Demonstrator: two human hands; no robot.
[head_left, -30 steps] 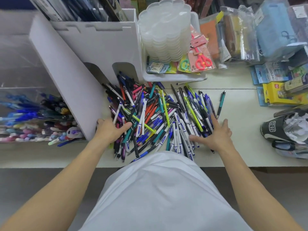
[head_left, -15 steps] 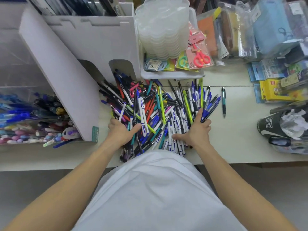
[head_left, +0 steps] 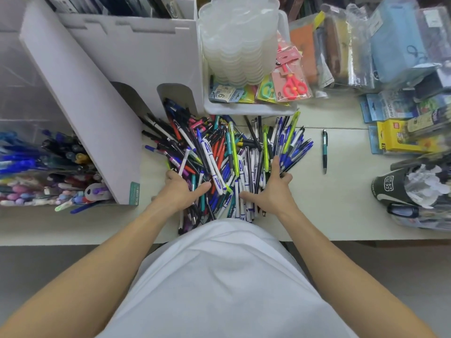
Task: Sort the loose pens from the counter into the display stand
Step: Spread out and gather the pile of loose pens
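Observation:
A big heap of loose pens (head_left: 227, 154) in many colours lies on the white counter (head_left: 341, 191). My left hand (head_left: 179, 191) presses against the heap's left near side, thumb stretched toward the middle. From the right near side my right hand (head_left: 271, 193) pushes in, thumb spread and fingertips among blue pens. Both hands cup the heap between them. A single teal pen (head_left: 324, 152) lies apart to the right. The white cardboard display stand (head_left: 97, 106) rises at the left back, and its arched opening (head_left: 175, 93) sits just behind the heap.
Clear trays full of pens (head_left: 36, 167) stand left of the display stand. A white bin (head_left: 244, 109) behind the heap holds stacked plastic lids and packaged scissors. Packaged stationery (head_left: 402, 135) and a dark bag (head_left: 395, 189) crowd the right side.
Both hands have slid inward toward each other, squeezing the spread-out pens into a narrower heap. The teal pen now lies clear of it.

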